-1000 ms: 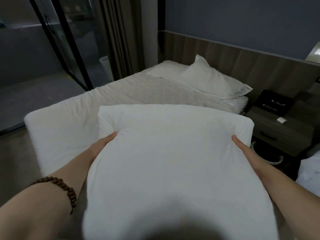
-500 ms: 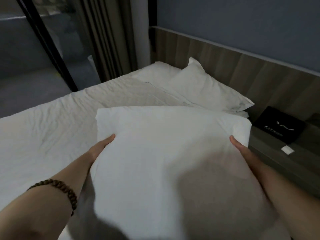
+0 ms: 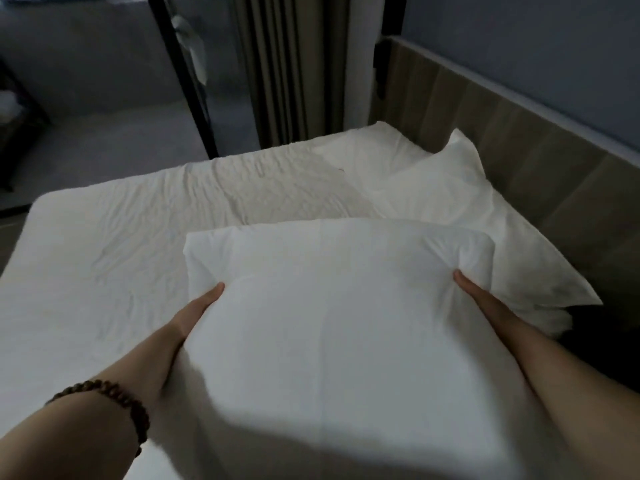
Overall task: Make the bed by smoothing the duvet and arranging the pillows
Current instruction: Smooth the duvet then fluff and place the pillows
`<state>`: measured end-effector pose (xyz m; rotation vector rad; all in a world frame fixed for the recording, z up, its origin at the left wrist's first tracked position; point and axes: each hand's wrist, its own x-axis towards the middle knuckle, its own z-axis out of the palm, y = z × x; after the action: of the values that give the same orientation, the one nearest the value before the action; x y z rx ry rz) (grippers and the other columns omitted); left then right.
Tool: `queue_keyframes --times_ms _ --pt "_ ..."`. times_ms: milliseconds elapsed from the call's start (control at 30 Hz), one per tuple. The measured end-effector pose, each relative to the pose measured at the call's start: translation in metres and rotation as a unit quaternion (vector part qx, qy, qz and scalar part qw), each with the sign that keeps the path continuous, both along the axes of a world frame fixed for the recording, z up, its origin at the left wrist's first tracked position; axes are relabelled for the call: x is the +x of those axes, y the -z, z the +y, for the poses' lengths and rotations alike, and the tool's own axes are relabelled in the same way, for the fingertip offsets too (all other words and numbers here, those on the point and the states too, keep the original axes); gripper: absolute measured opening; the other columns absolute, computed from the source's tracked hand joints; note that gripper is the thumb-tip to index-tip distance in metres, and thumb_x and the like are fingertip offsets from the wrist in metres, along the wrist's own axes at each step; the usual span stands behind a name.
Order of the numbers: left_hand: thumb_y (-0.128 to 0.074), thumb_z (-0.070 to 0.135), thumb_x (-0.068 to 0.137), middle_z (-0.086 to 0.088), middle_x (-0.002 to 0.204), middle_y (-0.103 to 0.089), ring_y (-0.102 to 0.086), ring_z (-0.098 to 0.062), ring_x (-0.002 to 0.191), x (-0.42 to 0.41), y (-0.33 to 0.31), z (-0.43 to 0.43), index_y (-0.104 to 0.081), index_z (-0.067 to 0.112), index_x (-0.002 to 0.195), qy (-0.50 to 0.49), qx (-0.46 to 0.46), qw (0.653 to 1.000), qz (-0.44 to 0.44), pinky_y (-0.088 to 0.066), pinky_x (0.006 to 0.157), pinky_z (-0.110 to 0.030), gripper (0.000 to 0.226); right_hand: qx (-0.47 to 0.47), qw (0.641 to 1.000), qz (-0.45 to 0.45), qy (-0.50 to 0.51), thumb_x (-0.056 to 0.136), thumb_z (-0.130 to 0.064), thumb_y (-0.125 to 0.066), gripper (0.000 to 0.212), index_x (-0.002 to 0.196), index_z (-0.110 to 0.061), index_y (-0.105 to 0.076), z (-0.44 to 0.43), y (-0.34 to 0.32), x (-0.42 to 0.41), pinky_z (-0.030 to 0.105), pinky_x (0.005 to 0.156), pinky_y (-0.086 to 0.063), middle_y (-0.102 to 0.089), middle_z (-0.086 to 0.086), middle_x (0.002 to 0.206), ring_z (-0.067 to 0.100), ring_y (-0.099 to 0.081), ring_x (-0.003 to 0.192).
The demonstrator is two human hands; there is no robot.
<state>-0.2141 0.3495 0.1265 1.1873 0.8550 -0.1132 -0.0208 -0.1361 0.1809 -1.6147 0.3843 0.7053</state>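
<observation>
A large white pillow (image 3: 339, 306) is held out in front of me above the bed. My left hand (image 3: 199, 311) grips its left side and my right hand (image 3: 483, 299) grips its right side; on each only the thumb shows, the fingers are hidden beneath. The wrinkled white duvet (image 3: 138, 237) covers the bed below. Two more white pillows lie at the head of the bed: one (image 3: 457, 206) by the headboard on the right, another (image 3: 363, 150) flat in the far corner.
A wooden headboard (image 3: 519, 140) runs along the right under a grey-blue wall. Curtains (image 3: 284, 64) and a black-framed glass door (image 3: 187, 81) stand beyond the bed's far side. Dark floor shows at the far left.
I have come closer over the bed with the pillow, which now sits further over the duvet. The bedside table has left the view. Both hands keep their hold.
</observation>
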Motion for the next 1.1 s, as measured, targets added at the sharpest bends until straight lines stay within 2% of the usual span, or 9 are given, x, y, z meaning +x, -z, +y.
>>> queue_keyframes --times_ms 67,167,333,533,600,667,833,967,1100 --pt "-0.062 0.05 0.092 -0.012 0.122 -0.07 -0.064 -0.029 0.116 0.025 0.006 -0.011 -0.067 0.009 0.123 -0.014 0.006 1.0 -0.003 -0.04 0.109 -0.046 0.051 -0.012 1.0 0.008 -0.01 0.057 -0.072 -0.083 0.085 0.118 -0.015 -0.069 0.006 0.01 0.041 0.038 0.099 -0.049 -0.074 0.008 0.11 0.027 -0.07 0.102" --pt "-0.055 0.043 0.098 -0.012 0.115 -0.073 -0.065 -0.028 0.111 0.061 0.02 -0.016 -0.068 0.008 0.118 -0.035 0.002 0.999 0.01 -0.044 0.105 -0.045 0.042 -0.01 1.0 -0.004 -0.024 0.073 -0.064 -0.076 0.061 0.113 -0.017 -0.068 0.018 0.017 0.097 0.035 0.101 -0.045 -0.072 0.003 0.112 0.021 -0.067 0.105" --pt "-0.069 0.064 0.079 -0.005 0.125 -0.07 -0.061 -0.024 0.122 0.105 0.04 -0.006 -0.066 0.011 0.127 -0.04 0.031 0.998 0.028 -0.036 0.114 -0.047 0.072 -0.042 0.997 0.014 -0.067 0.053 -0.075 -0.083 0.097 0.126 -0.015 -0.063 0.025 0.034 0.187 0.04 0.106 -0.045 -0.072 0.005 0.115 0.025 -0.068 0.106" --pt "-0.076 0.078 0.061 -0.005 0.135 -0.063 -0.06 -0.029 0.123 0.155 0.056 -0.009 -0.064 0.01 0.128 -0.07 0.079 0.981 0.163 -0.037 0.113 -0.045 0.097 -0.135 0.977 0.009 -0.166 0.063 -0.081 -0.07 0.087 0.126 -0.022 -0.058 0.038 0.064 0.283 0.035 0.097 -0.044 -0.069 0.006 0.11 0.022 -0.065 0.101" --pt "-0.07 0.075 0.072 -0.014 0.137 -0.059 -0.057 -0.035 0.124 0.175 0.065 -0.022 -0.059 0.006 0.131 -0.069 0.234 0.921 0.303 -0.042 0.11 -0.044 0.092 -0.326 0.919 -0.023 -0.221 0.067 -0.091 -0.051 0.109 0.146 -0.016 -0.041 0.043 0.087 0.318 0.041 0.105 -0.039 -0.055 0.012 0.139 0.03 -0.055 0.124" --pt "-0.065 0.069 0.079 -0.023 0.139 -0.052 -0.052 -0.04 0.127 0.2 0.067 -0.053 -0.045 0.005 0.141 -0.018 0.365 0.846 0.389 -0.043 0.107 -0.045 0.091 -0.517 0.774 -0.141 -0.337 0.082 -0.085 -0.032 0.103 0.156 -0.014 -0.018 0.058 0.107 0.338 0.05 0.111 -0.028 -0.03 0.018 0.157 0.037 -0.037 0.14" --pt "-0.049 0.067 0.087 -0.016 0.158 -0.029 -0.034 -0.038 0.142 0.258 0.128 -0.162 -0.023 0.018 0.156 0.245 0.385 0.819 0.346 -0.032 0.114 -0.05 0.088 -0.39 0.631 -0.185 -0.645 0.089 -0.077 -0.028 0.087 0.159 -0.033 0.0 0.078 0.193 0.305 0.052 0.122 -0.014 0.005 0.005 0.168 0.034 -0.004 0.153" --pt "-0.038 0.055 0.087 -0.008 0.163 -0.01 -0.018 -0.042 0.145 0.277 0.141 -0.209 -0.009 0.027 0.154 0.206 0.384 0.789 0.434 -0.029 0.109 -0.061 0.078 -0.397 0.631 -0.195 -0.638 0.083 -0.079 -0.031 0.088 0.156 -0.044 0.004 0.064 0.225 0.295 0.06 0.117 -0.02 0.013 -0.004 0.167 0.036 -0.002 0.152" --pt "-0.038 0.038 0.096 -0.022 0.155 -0.022 -0.031 -0.047 0.136 0.298 0.13 -0.219 -0.011 0.023 0.155 0.203 0.403 0.778 0.437 -0.035 0.109 -0.059 0.067 -0.314 0.664 -0.23 -0.639 0.088 -0.067 -0.046 0.089 0.159 -0.025 -0.011 0.044 0.216 0.319 0.045 0.123 -0.017 -0.003 0.004 0.168 0.023 -0.005 0.154"
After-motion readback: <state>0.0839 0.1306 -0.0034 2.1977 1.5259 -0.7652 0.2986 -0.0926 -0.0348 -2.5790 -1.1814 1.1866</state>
